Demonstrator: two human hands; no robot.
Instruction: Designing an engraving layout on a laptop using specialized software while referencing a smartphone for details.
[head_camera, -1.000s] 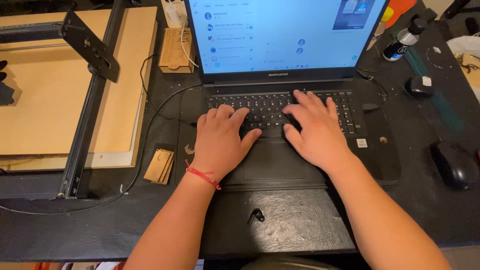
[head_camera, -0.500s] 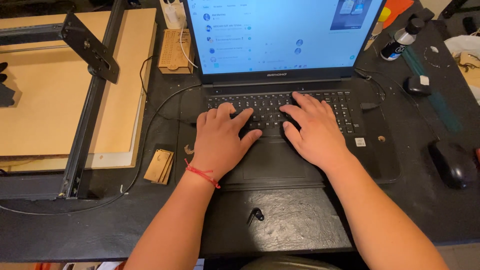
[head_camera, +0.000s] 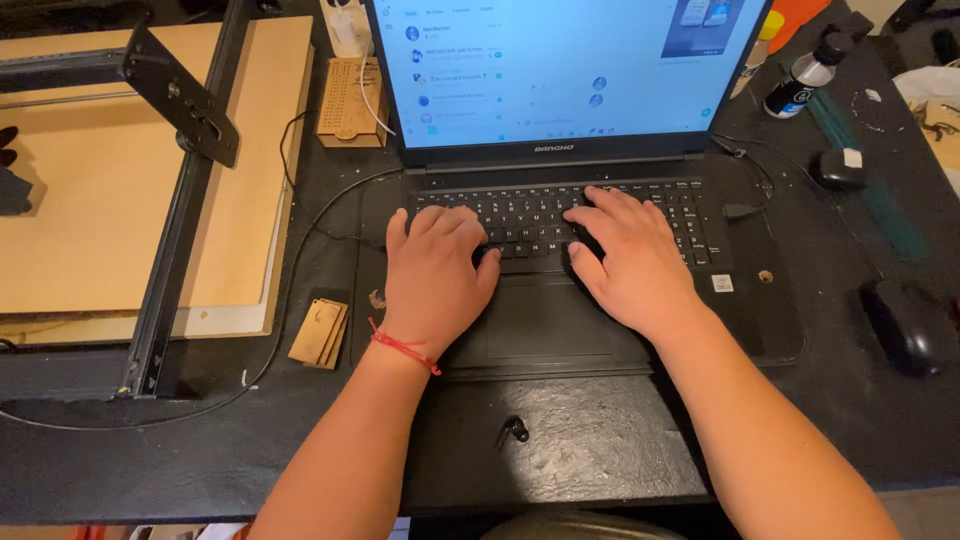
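A black laptop (head_camera: 760, 310) stands open on a black desk, its screen (head_camera: 560, 70) lit pale blue with a chat window. My left hand (head_camera: 435, 275) rests flat on the left half of the keyboard (head_camera: 530, 215), fingers spread over the keys, a red string bracelet at the wrist. My right hand (head_camera: 630, 260) lies on the right half of the keyboard, fingers apart and touching keys. Neither hand holds anything. The touchpad (head_camera: 545, 320) shows between the two wrists.
A black mouse (head_camera: 910, 325) sits at the right. A metal frame (head_camera: 175, 200) over a wooden board (head_camera: 90, 190) fills the left. Small wooden pieces (head_camera: 320, 332) lie beside the laptop, a wooden box (head_camera: 350, 100) behind, a dark bottle (head_camera: 805, 75) at the back right, cables nearby.
My right hand has shifted slightly left on the keyboard, with the fingers moving over the keys. The left hand has barely moved.
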